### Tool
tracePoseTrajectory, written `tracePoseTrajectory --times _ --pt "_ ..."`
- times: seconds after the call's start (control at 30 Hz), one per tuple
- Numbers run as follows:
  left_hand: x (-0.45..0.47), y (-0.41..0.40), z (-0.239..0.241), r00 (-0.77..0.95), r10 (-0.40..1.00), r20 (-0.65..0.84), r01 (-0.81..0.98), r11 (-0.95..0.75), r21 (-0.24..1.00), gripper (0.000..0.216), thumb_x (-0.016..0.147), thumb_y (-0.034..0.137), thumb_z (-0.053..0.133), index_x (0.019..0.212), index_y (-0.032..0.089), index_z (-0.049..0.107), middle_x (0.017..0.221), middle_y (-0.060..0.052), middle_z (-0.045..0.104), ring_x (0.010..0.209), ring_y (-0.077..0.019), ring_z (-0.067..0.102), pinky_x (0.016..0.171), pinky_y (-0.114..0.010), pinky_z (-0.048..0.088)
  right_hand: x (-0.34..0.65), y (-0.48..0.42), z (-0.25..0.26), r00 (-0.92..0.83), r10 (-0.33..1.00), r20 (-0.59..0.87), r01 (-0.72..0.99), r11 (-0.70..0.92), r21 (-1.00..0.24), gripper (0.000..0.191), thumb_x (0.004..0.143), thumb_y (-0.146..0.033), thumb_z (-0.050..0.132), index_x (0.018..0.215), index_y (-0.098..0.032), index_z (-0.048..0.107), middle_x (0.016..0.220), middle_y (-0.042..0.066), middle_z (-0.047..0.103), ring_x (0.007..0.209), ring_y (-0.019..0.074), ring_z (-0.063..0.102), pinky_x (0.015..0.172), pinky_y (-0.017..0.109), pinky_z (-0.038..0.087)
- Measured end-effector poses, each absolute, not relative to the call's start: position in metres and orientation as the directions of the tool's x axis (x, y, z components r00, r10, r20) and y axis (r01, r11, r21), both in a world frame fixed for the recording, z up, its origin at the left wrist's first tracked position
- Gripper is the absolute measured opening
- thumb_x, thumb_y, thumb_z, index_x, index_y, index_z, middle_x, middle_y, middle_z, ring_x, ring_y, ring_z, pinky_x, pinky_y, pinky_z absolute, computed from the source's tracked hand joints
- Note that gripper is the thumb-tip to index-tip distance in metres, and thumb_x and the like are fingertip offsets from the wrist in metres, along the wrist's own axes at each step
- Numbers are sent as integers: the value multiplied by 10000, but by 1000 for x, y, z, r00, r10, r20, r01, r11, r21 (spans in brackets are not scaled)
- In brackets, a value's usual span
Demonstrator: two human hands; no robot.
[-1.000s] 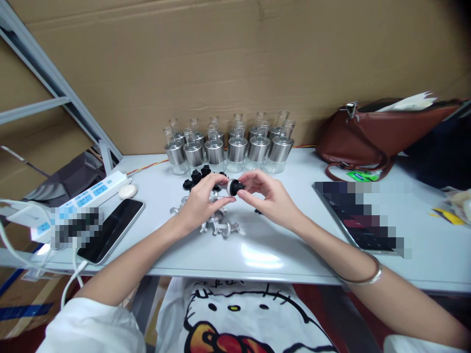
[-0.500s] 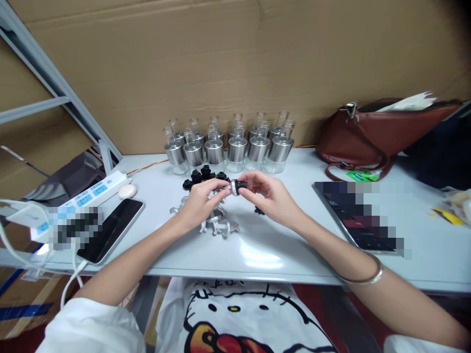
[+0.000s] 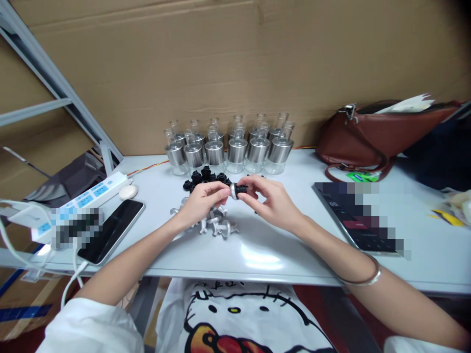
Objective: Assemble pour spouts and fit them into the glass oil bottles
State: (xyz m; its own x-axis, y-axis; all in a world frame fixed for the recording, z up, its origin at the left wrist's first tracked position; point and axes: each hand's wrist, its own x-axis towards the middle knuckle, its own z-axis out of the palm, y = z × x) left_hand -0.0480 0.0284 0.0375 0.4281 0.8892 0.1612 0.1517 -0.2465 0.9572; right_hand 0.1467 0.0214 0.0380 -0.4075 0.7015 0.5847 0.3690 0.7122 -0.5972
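My left hand (image 3: pixel 200 203) and my right hand (image 3: pixel 268 201) meet above the white table (image 3: pixel 257 250), both pinching one small part (image 3: pixel 235 190) with a silver collar and a black rubber end. The left fingers grip the silver side, the right fingers the black side. Under my left hand lies a pile of silver metal fittings (image 3: pixel 217 224). Just behind it sits a cluster of black rubber caps (image 3: pixel 204 177). Two rows of small glass bottles with silver bodies (image 3: pixel 230 147) stand further back against the cardboard wall.
A black phone (image 3: pixel 110 229) and a white power strip (image 3: pixel 86 196) lie at the left, with a small white oval object (image 3: pixel 127 190) beside them. A brown leather bag (image 3: pixel 382 132) rests at the back right, a dark flat device (image 3: pixel 360 215) in front of it.
Both hands have drawn closer together around the small part and shifted slightly away from me; the right fingers now cover more of the black end.
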Motion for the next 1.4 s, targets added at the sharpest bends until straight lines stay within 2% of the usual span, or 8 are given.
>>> tracePoseTrajectory --times 0.27,0.5,0.57,0.83,0.97,1.1,1.27,1.4 --pt "-49 25 33 376 899 225 281 -342 897 278 853 427 563 888 169 661 644 26 557 618 -103 492 615 -230 376 146 22 37 -344 769 540 317 636 -704 98 834 -250 590 886 -168 586 588 -50 466 533 93 435 559 240 402" --pt "-46 28 32 404 887 224 81 -279 957 379 846 542 550 911 172 599 775 -3 585 718 -119 550 703 -248 448 150 26 40 -363 825 433 -92 430 -898 227 860 -350 576 998 -171 583 674 -12 597 534 93 502 553 256 439" --pt "-46 29 32 420 883 211 61 -259 964 423 821 585 563 914 174 593 818 -12 588 743 -125 559 720 -255 457 150 28 40 -402 828 391 -137 368 -920 244 855 -364 592 1001 -168 582 678 -15 597 534 87 502 558 257 446" --pt "-47 25 35 472 857 204 109 -287 952 390 866 555 520 928 173 569 779 0 580 727 -116 565 696 -240 448 148 33 35 -509 817 272 -160 221 -962 223 788 -311 645 954 -173 588 758 -3 619 607 101 576 575 264 486" --pt "-45 24 32 458 870 183 130 -269 954 359 885 524 503 971 179 553 784 -4 588 734 -127 584 699 -257 457 149 33 36 -538 822 184 -178 102 -979 219 772 -292 646 931 -176 549 678 -22 634 557 114 620 560 271 507" --pt "-45 26 30 385 898 214 53 -253 966 338 816 422 634 1033 199 498 921 -26 593 781 -137 598 728 -279 483 148 31 37 -526 837 154 -167 75 -983 229 731 -247 673 886 -180 518 666 -18 661 557 121 639 563 272 520" --pt "-49 25 35 352 864 360 174 -439 882 294 738 278 668 991 193 546 1017 -50 536 883 -155 551 714 -261 463 145 31 36 -482 862 157 -141 100 -985 293 678 -200 697 897 -191 502 638 -34 650 576 121 630 574 269 520" --pt "-48 20 37 371 832 413 261 -520 813 284 755 244 629 1025 194 553 1062 -56 490 899 -149 538 723 -263 468 144 31 34 -459 879 130 -95 97 -991 310 670 -207 704 888 -201 484 626 -43 633 574 123 623 581 275 513"
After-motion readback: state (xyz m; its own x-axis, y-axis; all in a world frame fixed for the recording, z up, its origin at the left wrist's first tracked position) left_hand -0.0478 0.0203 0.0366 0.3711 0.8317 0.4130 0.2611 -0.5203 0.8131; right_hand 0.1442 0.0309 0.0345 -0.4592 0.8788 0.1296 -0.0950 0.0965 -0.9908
